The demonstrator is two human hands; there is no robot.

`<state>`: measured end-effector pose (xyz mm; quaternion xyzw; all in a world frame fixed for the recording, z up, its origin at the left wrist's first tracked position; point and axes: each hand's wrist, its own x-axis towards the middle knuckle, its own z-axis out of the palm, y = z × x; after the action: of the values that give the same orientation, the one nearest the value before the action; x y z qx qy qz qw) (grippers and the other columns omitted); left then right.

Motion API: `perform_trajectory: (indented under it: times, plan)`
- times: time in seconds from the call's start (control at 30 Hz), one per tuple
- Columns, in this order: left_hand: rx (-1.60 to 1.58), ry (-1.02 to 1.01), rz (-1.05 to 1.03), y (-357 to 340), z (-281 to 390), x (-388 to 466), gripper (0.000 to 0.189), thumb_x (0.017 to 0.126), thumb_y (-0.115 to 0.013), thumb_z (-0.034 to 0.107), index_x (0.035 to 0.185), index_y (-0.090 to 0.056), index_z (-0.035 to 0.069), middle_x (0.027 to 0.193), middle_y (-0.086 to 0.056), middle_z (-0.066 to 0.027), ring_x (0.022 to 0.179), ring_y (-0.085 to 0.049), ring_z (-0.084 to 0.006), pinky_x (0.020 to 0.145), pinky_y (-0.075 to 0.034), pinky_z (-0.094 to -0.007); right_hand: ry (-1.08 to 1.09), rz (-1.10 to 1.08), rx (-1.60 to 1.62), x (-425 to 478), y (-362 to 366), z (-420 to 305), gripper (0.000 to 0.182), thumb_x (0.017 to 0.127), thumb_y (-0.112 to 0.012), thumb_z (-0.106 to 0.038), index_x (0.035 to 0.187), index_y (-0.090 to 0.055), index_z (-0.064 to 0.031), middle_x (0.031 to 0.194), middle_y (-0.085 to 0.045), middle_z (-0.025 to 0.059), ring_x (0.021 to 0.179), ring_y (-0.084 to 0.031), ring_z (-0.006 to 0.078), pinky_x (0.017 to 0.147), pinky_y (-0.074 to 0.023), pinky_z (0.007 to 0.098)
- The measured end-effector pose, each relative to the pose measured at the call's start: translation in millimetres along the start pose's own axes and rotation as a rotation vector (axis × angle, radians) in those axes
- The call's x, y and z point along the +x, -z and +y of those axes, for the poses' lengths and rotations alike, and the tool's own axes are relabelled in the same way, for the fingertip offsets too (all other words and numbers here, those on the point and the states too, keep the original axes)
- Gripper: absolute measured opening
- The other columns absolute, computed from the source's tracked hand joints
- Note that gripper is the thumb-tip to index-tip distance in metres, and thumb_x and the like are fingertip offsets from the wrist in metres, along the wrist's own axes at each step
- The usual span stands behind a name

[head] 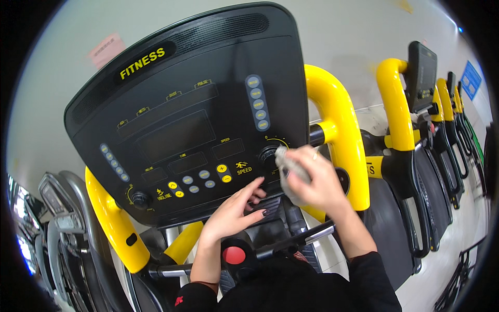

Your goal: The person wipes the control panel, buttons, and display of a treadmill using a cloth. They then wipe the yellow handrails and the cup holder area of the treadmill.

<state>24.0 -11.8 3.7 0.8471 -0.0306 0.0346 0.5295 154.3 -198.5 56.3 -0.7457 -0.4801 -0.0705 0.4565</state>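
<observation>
A black treadmill console [230,58] with a dark display, round buttons and two knobs fills the middle of the view. My right hand [312,175] grips a crumpled greyish-white cloth [292,171], somewhat blurred, at the right-hand speed knob [268,154]; whether the cloth touches the knob is hard to tell. Just left of it, my left hand [237,214] is at the console's lower edge, fingers apart and holding nothing. Below my left hand sits a round red button [234,255] on the black crossbar.
Thick yellow handrails [347,117] flank the console on both sides. More treadmills with yellow rails [393,105] line up at the right. Grey exercise machines [66,218] stand at the left. A pale wall [343,31] rises behind, with a pink paper [107,50] on it.
</observation>
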Motion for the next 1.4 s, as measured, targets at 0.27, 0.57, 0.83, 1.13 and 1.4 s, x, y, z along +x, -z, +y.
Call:
perform_trajectory:
  times: [0.27, 0.57, 0.83, 1.13, 1.4]
  plan:
    - [-0.200, 0.066, 0.712, -56, -10, -6, 0.041, 0.096, -0.051, 0.014, 0.134, -0.041, 0.003, 0.120, -0.058, -0.0151, 0.111, -0.056, -0.0207, 0.094, -0.044, -0.0332, 0.187, -0.224, 0.118, -22, -43, 0, 0.042, 0.082, -0.059, -0.006, 0.124, -0.058, -0.0072, 0.126, -0.053, 0.0118, 0.110, -0.046, 0.0314, 0.097, -0.0379, 0.0381]
    - [0.567, 0.049, 1.000, -40, 6, 18, 0.045, 0.085, -0.060, 0.009, 0.128, -0.047, 0.009, 0.110, -0.057, -0.0161, 0.093, -0.063, -0.0377, 0.076, -0.053, -0.0390, 0.176, -0.164, 0.277, -95, -62, 92, 0.029, 0.075, -0.062, 0.000, 0.104, -0.059, -0.0063, 0.094, -0.063, 0.0107, 0.086, -0.062, 0.0310, 0.075, -0.0504, 0.0386]
    - [0.856, 0.122, 1.006, -57, 8, 39, 0.027, 0.083, -0.063, 0.011, 0.109, -0.060, 0.012, 0.094, -0.057, -0.0066, 0.073, -0.064, -0.0279, 0.061, -0.053, -0.0359, 0.031, -0.349, 0.186, -139, -70, 130, 0.015, 0.079, -0.061, -0.008, 0.093, -0.066, -0.0049, 0.078, -0.066, 0.0101, 0.073, -0.065, 0.0274, 0.065, -0.0517, 0.0362]
    - [0.801, 0.076, 1.150, -43, 20, 41, 0.025, 0.083, -0.062, 0.016, 0.107, -0.061, 0.011, 0.097, -0.059, -0.0097, 0.081, -0.063, -0.0336, 0.067, -0.052, -0.0395, 0.151, -0.322, 0.160, -151, -84, 127, 0.013, 0.079, -0.062, -0.010, 0.090, -0.067, -0.0051, 0.079, -0.069, 0.0100, 0.073, -0.068, 0.0258, 0.067, -0.0546, 0.0351]
    - [0.830, 0.146, 1.002, -66, 15, 37, 0.028, 0.083, -0.060, 0.017, 0.110, -0.058, 0.011, 0.098, -0.059, -0.0103, 0.086, -0.063, -0.0328, 0.071, -0.052, -0.0403, 0.130, -0.333, 0.176, -157, -75, 128, 0.014, 0.079, -0.060, -0.010, 0.091, -0.067, -0.0052, 0.082, -0.069, 0.0111, 0.076, -0.068, 0.0269, 0.068, -0.0547, 0.0354]
